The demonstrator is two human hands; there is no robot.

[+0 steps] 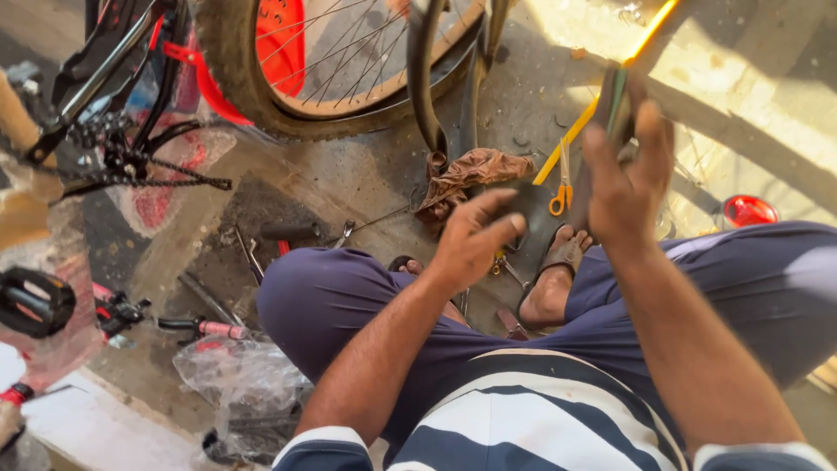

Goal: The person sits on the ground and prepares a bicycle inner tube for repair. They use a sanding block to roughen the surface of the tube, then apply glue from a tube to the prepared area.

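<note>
At far left of the frame, a black pedal (33, 301) and greasy chain (148, 166) sit half cut off. A spoked wheel (349, 61) fills the upper centre, its top out of view. My left hand (471, 240), fingers loosely extended, presses a dark rubber strip (545, 205); my right hand (629, 179) grips its blurred upper end. Orange-handled scissors (559, 196) lie beyond, a red round object (748, 210) at right.
</note>
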